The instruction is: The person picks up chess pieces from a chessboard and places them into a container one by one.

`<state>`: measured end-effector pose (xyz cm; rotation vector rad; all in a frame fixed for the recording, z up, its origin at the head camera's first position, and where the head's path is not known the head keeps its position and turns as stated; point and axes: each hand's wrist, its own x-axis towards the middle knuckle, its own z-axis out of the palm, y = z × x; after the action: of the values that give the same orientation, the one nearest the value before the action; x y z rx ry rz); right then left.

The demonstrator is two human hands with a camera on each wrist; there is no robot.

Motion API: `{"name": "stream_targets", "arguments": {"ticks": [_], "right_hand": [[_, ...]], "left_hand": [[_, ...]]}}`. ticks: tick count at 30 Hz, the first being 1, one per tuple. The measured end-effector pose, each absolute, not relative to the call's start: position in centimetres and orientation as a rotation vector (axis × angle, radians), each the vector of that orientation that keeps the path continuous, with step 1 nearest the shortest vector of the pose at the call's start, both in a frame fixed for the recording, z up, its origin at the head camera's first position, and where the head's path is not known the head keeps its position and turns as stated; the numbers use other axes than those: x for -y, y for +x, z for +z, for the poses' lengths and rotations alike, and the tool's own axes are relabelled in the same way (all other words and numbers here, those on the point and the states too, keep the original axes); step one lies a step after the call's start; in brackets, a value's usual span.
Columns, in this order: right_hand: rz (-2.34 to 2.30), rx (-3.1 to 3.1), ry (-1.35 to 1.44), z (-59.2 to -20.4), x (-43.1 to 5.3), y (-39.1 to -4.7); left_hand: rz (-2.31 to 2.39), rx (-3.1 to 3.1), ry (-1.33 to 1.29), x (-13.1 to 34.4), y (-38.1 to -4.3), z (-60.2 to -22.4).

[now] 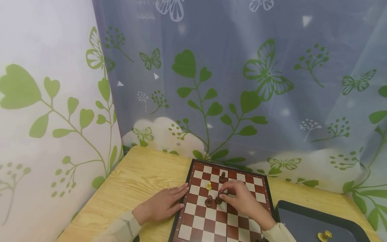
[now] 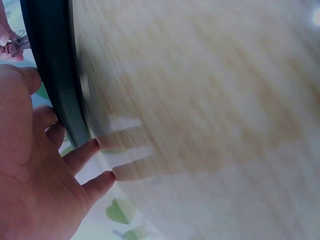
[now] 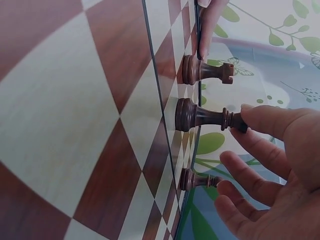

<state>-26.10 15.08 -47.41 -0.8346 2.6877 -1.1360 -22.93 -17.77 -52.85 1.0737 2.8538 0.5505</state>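
Note:
My right hand pinches the top of a dark brown chess piece between thumb and forefinger; its head is hidden by the fingertips. The piece stands upright with its base at the chessboard. Beside it is a dark brown rook with a notched top. A second dark piece stands farther back, and a small yellow piece is to its left. My left hand lies at the board's left edge with fingers extended, fingertips touching the rim and the table.
Right of the board is a dark grey tray with a yellow chess piece in it. The wooden table ends against a patterned curtain behind and a pale one at left.

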Motion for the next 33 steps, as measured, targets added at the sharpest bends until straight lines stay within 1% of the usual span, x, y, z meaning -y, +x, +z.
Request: {"name": "stream_targets", "arguments": {"ticks": [19,26,33], "right_hand": [[-1.105,-2.726,-0.769,-47.1,-14.5,-25.8],[-1.187,-2.836,-0.677,-45.9,-14.4,-25.4],[-1.18,-2.842,-0.669,-45.4,-15.0,-24.9]], "left_hand": [[0.533,-2.86,1.071,17.9,-22.9,-52.8],[0.539,-2.861,1.067,17.8,-23.1,-52.9],[0.532,-2.854,1.07,17.7,-23.1,-53.0]]}}
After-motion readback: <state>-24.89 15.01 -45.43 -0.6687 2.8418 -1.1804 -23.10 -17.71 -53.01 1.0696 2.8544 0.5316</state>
